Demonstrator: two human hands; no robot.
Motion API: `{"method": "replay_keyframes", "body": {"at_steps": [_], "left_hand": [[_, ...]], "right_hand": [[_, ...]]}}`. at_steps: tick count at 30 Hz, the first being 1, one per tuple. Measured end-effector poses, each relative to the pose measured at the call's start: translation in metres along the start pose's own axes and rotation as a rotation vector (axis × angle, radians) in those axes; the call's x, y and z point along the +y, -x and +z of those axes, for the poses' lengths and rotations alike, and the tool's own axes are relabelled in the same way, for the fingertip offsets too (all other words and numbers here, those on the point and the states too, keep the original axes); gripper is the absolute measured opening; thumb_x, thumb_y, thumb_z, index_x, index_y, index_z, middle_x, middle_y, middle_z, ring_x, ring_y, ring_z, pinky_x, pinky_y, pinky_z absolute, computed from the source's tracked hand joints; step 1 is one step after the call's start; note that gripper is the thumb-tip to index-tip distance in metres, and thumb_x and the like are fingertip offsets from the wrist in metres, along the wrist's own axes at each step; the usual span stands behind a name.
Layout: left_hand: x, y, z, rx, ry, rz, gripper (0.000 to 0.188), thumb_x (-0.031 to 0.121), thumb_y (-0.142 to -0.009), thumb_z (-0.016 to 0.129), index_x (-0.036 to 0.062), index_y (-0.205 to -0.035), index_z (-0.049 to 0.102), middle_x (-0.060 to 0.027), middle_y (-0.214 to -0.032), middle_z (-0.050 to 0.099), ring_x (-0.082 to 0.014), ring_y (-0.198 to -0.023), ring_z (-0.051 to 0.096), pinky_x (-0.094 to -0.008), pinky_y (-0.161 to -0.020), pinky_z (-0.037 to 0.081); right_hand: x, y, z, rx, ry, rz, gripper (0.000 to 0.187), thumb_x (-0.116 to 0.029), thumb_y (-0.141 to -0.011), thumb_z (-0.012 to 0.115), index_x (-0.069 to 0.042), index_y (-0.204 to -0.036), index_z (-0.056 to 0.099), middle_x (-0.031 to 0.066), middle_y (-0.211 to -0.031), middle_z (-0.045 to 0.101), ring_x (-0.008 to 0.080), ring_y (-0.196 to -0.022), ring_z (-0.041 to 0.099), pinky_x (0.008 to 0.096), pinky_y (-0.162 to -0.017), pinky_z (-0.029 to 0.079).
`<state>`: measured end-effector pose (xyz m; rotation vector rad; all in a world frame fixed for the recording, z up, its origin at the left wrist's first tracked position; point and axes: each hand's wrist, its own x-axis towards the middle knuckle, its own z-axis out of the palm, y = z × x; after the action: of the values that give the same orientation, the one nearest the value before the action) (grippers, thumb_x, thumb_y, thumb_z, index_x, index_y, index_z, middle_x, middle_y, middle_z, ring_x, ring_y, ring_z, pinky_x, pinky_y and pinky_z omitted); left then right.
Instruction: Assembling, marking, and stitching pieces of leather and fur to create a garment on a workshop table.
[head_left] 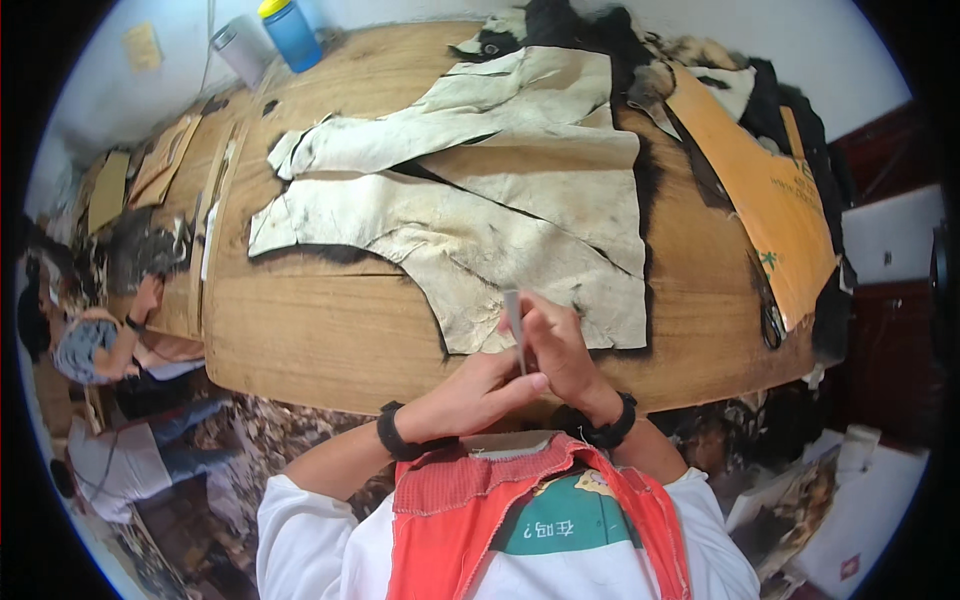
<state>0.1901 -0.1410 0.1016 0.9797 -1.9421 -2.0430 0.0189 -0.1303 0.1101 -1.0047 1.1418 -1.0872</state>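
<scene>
Both my hands meet over the near edge of a pale hide panel (430,215), which lies with its skin side up and dark fur showing along its borders. My right hand (562,352) is closed, fingers curled round a narrow, flat grey blade-like tool (515,318) that stands nearly upright. Its lower end runs down between the thumb and fingers of my left hand (482,392), which looks closed on it too, though those fingers are partly hidden. The panel is made of several pieces, with dark slits between some of them.
The wooden table (310,330) carries a blue bottle (292,38) and a grey tumbler (238,55) at the far left. On the right lie an orange-yellow sheet (765,190), black-handled scissors (770,318) and dark fur pieces (800,120). Another person (95,345) works at the left.
</scene>
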Motion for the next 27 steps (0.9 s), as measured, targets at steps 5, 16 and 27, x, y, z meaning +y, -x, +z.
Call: {"method": "replay_keyframes", "body": {"at_steps": [5,16,27], "left_hand": [[-0.016,-0.001,-0.067,0.120,-0.186,0.181,0.022,0.023,-0.100,0.053,0.0018,-0.100,0.054,-0.0091,-0.075,0.055,-0.0206,-0.068,0.053,-0.0348,-0.063,0.045],[-0.044,-0.034,-0.093,-0.044,-0.304,0.365,0.007,0.011,-0.099,0.056,0.0047,-0.100,0.053,-0.0104,-0.077,0.053,-0.0210,-0.067,0.050,-0.0365,-0.062,0.045],[-0.050,-0.042,-0.094,-0.064,-0.420,0.392,0.009,0.013,-0.100,0.055,0.0041,-0.101,0.053,-0.0099,-0.079,0.053,-0.0218,-0.070,0.050,-0.0354,-0.066,0.044]], "right_hand": [[0.041,0.000,0.015,0.335,0.973,-0.144,0.031,-0.028,-0.080,0.078,-0.008,-0.092,0.056,0.0080,-0.086,0.061,0.0297,-0.090,0.062,0.0431,-0.073,0.048],[0.054,-0.005,0.026,0.356,0.994,0.041,0.023,-0.012,-0.076,0.073,-0.011,-0.093,0.058,0.0086,-0.087,0.065,0.0313,-0.090,0.062,0.0446,-0.081,0.045],[0.057,-0.011,0.035,0.410,0.886,0.103,0.008,-0.012,-0.080,0.067,-0.008,-0.084,0.061,0.0102,-0.080,0.066,0.0345,-0.082,0.066,0.0462,-0.072,0.049]]}}
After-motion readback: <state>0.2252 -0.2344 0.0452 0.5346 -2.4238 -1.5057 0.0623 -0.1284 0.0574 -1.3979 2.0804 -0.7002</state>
